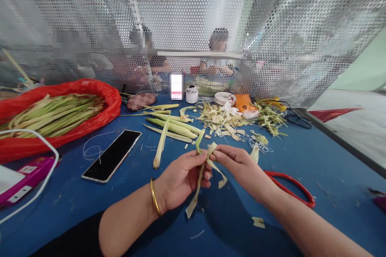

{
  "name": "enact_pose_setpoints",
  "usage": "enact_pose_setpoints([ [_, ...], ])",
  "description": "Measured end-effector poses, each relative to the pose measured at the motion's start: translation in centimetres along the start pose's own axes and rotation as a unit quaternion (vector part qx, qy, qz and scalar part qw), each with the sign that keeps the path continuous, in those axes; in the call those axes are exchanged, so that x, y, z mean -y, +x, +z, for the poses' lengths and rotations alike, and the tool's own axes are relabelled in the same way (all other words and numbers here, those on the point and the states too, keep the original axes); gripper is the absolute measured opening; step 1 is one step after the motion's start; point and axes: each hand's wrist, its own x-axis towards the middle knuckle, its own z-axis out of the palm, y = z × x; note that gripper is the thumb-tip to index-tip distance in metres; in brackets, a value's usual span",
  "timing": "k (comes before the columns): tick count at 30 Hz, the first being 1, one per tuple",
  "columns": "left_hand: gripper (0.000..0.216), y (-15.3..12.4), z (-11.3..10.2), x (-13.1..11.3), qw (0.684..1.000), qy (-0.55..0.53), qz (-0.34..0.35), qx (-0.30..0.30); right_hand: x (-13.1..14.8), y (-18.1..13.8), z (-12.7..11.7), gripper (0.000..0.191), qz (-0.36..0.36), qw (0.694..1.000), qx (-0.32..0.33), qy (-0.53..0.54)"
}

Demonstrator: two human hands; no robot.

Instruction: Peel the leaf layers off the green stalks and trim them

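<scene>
My left hand [181, 178], with a gold bangle on its wrist, is closed around a pale green stalk [199, 176] held upright over the blue table [72, 196]. My right hand [238, 164] pinches a loose leaf strip [217, 170] at the top of the same stalk; the strip curls down between my hands. Several more stalks [171, 126] lie on the table just beyond my hands.
A red plastic bag [102, 118] full of green stalks sits at the left. A black phone [112, 155] lies by it, a pink device [28, 174] with a white cable nearer. Peeled scraps [223, 118] pile up ahead. A red ring [294, 186] lies right. People sit behind the perforated metal screen [289, 36].
</scene>
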Motion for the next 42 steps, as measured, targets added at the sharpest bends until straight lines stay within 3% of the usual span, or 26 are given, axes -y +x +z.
enact_pose_setpoints([
  [3, 0.014, 0.1, -0.1, -0.1, 1.0, -0.024, 0.008, 0.006, 0.5, 0.0, -0.8, 0.021, 0.006, 0.999, 0.037, -0.04],
  [7, 0.014, 0.2, -0.3, -0.1, 1.0, -0.003, 0.022, 0.015, 0.4, -0.2, -0.8, 0.017, 0.003, 0.998, -0.001, -0.061],
  [12, 0.021, 0.2, -0.2, -0.1, 0.999, 0.027, 0.011, -0.02, -0.5, -0.2, -0.5, 0.017, -0.087, 0.979, -0.06, -0.171],
  [16, 0.017, 0.2, -0.1, -0.1, 1.0, -0.007, 0.0, -0.018, -0.6, -0.2, -0.7, 0.017, -0.143, 0.963, -0.05, -0.223],
  [21, 0.015, 0.2, -0.2, -0.1, 0.999, -0.037, -0.006, 0.016, -0.6, 0.0, -0.7, 0.015, -0.167, 0.949, -0.058, -0.261],
  [32, 0.017, 0.4, -0.3, 0.2, 0.998, 0.056, 0.009, -0.005, -1.6, 0.0, -0.4, 0.022, -0.186, 0.927, -0.08, -0.316],
  [36, 0.02, 0.6, -0.3, 0.6, 0.986, 0.147, 0.074, -0.021, -1.9, 0.4, -0.5, 0.024, -0.138, 0.953, -0.078, -0.257],
  [39, 0.025, 0.6, -0.2, 0.8, 0.972, 0.2, 0.109, -0.061, -1.8, 0.5, -0.6, 0.017, -0.055, 0.992, -0.04, -0.107],
  [42, 0.027, 0.5, -0.1, 1.0, 0.96, 0.232, 0.126, -0.088, -1.5, 0.4, -0.5, 0.021, 0.029, 0.997, 0.014, 0.068],
])
